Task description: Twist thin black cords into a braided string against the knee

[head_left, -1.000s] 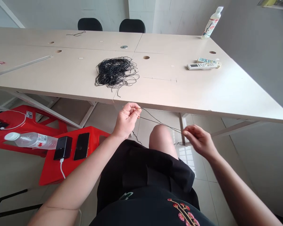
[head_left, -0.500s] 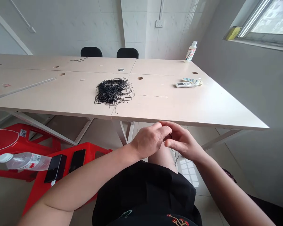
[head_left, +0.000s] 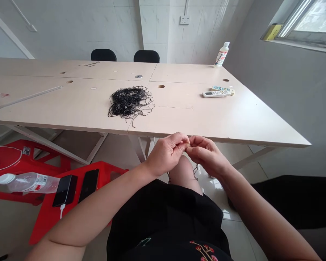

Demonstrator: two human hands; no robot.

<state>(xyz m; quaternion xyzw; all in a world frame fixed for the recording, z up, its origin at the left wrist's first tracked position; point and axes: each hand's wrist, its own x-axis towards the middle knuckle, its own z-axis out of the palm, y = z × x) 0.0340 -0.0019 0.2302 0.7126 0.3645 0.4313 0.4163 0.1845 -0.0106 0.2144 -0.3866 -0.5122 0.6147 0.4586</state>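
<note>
My left hand (head_left: 170,150) and my right hand (head_left: 206,152) meet above my knee, just in front of the table's near edge. Both pinch a thin black cord (head_left: 196,173) between thumb and fingertips. One loose end dangles below my right hand, another hangs beneath my left. The stretch between the fingertips is mostly hidden. Beyond my hands, a tangled heap of black cord (head_left: 130,102) lies on the table (head_left: 174,121), with a few strands trailing toward the edge.
Two remote controls (head_left: 217,93) and a labelled bottle (head_left: 222,55) are on the table's right side. To my left, a red stool (head_left: 47,219) bears a clear bottle (head_left: 29,182), a power bank (head_left: 65,190) and a phone (head_left: 89,184). Two black chairs (head_left: 146,56) stand behind the table.
My right hand has closed from a loosely open pose, and its fingertips now meet those of my left hand. A cord end now shows under my left hand. The view has shifted slightly.
</note>
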